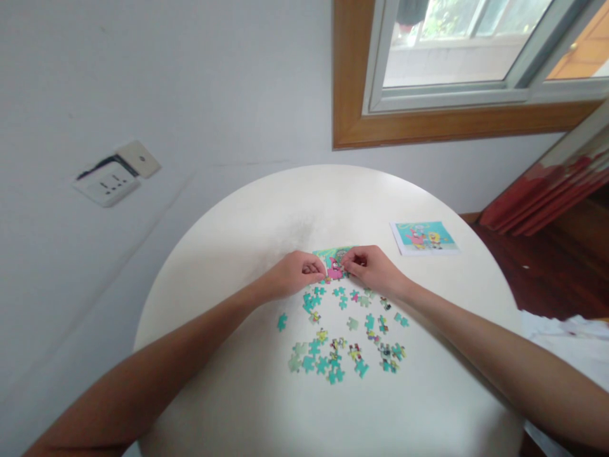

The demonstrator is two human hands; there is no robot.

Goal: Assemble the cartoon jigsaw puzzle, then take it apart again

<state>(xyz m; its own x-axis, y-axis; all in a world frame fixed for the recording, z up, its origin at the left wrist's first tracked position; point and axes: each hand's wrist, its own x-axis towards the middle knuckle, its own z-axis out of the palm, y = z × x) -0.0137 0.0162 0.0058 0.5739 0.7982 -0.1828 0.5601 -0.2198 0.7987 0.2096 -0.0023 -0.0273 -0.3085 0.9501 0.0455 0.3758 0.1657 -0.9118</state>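
Note:
A partly joined jigsaw puzzle (335, 270) with a pink cartoon figure on green lies on the round white table, between my two hands. At its left edge my left hand (301, 274) has thumb and fingers closed together; whatever is between them is too small to make out. My right hand (373, 266) pinches at the puzzle's right side, and its fingers hide part of the picture. Just below both hands lie loose jigsaw pieces (311, 301), mostly teal. More jigsaw pieces (322, 364), some with yellow and dark patches, are spread nearer to me.
A printed picture card (425, 238) with pink and yellow cartoon figures lies at the table's right. The round white table (228, 393) stands near a wall with a socket (108, 184). A window (447, 57) and a red curtain (542, 190) are beyond.

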